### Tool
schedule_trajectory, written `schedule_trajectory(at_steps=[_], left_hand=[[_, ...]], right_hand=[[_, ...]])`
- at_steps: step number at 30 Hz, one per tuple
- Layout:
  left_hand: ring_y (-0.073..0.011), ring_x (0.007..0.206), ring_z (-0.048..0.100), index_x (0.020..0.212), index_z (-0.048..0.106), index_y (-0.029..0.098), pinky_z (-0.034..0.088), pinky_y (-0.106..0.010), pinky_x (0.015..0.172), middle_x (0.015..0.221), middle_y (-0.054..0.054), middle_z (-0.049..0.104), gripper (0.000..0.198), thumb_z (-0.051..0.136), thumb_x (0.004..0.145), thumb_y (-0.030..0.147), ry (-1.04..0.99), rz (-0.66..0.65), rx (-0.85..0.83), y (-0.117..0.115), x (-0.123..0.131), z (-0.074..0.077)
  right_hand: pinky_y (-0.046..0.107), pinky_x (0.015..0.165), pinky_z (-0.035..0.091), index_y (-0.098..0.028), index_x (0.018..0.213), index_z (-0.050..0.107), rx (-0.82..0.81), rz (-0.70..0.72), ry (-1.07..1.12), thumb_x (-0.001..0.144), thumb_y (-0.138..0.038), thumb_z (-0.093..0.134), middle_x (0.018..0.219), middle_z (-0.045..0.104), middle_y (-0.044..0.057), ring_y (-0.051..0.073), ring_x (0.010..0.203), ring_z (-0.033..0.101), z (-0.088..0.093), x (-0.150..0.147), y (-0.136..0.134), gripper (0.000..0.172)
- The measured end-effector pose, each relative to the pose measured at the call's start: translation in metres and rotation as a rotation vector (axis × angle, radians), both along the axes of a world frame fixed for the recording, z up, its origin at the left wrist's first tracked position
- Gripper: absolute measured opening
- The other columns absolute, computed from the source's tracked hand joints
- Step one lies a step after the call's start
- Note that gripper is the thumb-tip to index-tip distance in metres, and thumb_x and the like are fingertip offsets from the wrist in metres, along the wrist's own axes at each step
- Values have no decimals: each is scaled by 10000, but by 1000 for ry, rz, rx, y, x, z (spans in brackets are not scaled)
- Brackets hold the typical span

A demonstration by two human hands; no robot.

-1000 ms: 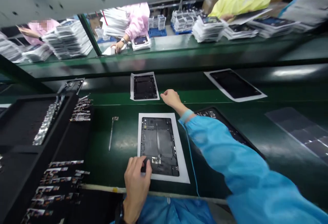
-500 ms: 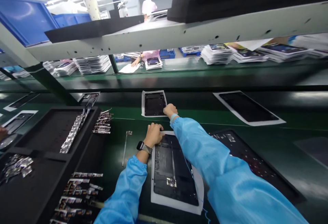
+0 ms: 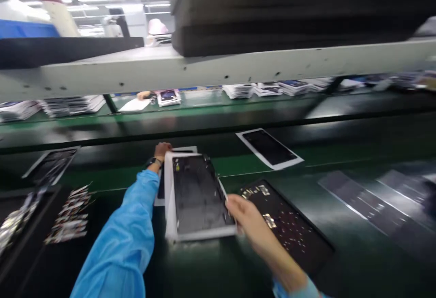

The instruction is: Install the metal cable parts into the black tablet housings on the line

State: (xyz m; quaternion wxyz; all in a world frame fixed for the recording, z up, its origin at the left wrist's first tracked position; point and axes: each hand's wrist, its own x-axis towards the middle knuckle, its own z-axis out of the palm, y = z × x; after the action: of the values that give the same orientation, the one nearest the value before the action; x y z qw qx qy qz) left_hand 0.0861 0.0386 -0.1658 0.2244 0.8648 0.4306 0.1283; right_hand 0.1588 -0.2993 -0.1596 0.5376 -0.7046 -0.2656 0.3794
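Observation:
A dark tablet housing on a white sheet point(image 3: 195, 196) is lifted and tilted above the green bench. My right hand point(image 3: 247, 221) grips its near right corner. My left hand point(image 3: 161, 151) reaches forward and holds its far left edge, close to a second housing on white paper point(image 3: 159, 189) that lies mostly hidden underneath. Both arms wear blue sleeves; a watch sits on my left wrist. The picture is blurred by motion.
A black tray with small metal parts point(image 3: 289, 225) lies right of the lifted housing. Strips of small parts point(image 3: 70, 214) sit on black trays at the left. Another tablet on white paper point(image 3: 269, 148) rests on the belt. A shelf point(image 3: 218, 64) hangs overhead; stacked items stand beyond.
The near housing has been raised off the bench and tilted. My right hand drew back from the far housing to the near corner; my left hand went forward. The view swung right.

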Motion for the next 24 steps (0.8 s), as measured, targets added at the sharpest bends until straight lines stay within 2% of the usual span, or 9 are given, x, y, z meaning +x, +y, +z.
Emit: schedule_trajectory(at_steps=[2, 4, 6, 9, 12, 15, 19, 21, 24], left_hand=[[-226, 1039, 647, 1207, 617, 160, 565, -433, 884, 1210, -97, 638, 321, 622, 947, 348, -1, 18, 3, 24, 14, 9], [-220, 1011, 656, 1160, 633, 145, 564, -428, 874, 1157, -88, 657, 297, 630, 942, 347, -32, 45, 18, 40, 26, 13], [-216, 986, 661, 1108, 648, 133, 559, -425, 869, 1108, -78, 672, 284, 629, 941, 362, -91, 84, 46, 47, 33, 13], [-233, 1051, 641, 1115, 647, 139, 534, -457, 920, 1157, -88, 659, 287, 632, 937, 364, -176, 183, 87, 44, 37, 8], [-255, 1131, 609, 1084, 656, 136, 489, -499, 991, 1191, -89, 650, 244, 653, 920, 317, -228, 281, 97, 31, 32, 3], [-271, 1042, 650, 897, 689, 102, 487, -457, 971, 987, -96, 705, 91, 660, 864, 181, -277, 351, 76, 13, 18, 5], [-256, 839, 686, 861, 722, 109, 526, -345, 804, 793, -74, 716, 147, 634, 818, 219, -337, 421, 63, -30, -34, 12], [-229, 778, 682, 881, 732, 134, 526, -308, 748, 765, -46, 719, 205, 631, 811, 298, -380, 434, 71, -64, -78, 13], [-209, 783, 684, 885, 729, 155, 524, -291, 754, 796, -44, 731, 242, 589, 829, 344, -373, 461, 72, -125, -150, 6]], right_hand=[[243, 476, 407, -202, 832, 626, 34, -3, 17, 837, -658, 612, 653, 558, -4, 142, 540, 495, -18, -21, -50, 456], [277, 601, 476, -199, 850, 633, 16, -10, 25, 871, -694, 545, 721, 611, 26, 178, 652, 576, -39, -42, -85, 504], [281, 637, 480, -198, 879, 641, -25, -11, -44, 917, -672, 481, 713, 614, 24, 183, 670, 589, -59, -60, -105, 502], [279, 618, 484, -223, 923, 659, -126, -11, -287, 960, -521, 470, 684, 612, 13, 179, 624, 590, -78, -76, -121, 355], [296, 673, 522, -253, 973, 684, -173, -33, -564, 954, -355, 490, 823, 668, 55, 210, 727, 656, -71, -71, -131, 220], [333, 736, 531, -255, 936, 683, -112, -112, -759, 957, -329, 486, 871, 679, 83, 239, 810, 662, -48, -35, -136, 211], [390, 721, 482, -225, 816, 658, -207, -347, -936, 919, -454, 496, 769, 651, 85, 268, 757, 615, -30, 45, -130, 300], [405, 697, 454, -214, 759, 639, -354, -377, -918, 872, -503, 500, 711, 628, 90, 288, 721, 597, -35, 74, -121, 341], [399, 652, 410, -228, 697, 598, -500, -363, -837, 799, -469, 526, 655, 602, 91, 302, 690, 584, -48, 93, -107, 271]])
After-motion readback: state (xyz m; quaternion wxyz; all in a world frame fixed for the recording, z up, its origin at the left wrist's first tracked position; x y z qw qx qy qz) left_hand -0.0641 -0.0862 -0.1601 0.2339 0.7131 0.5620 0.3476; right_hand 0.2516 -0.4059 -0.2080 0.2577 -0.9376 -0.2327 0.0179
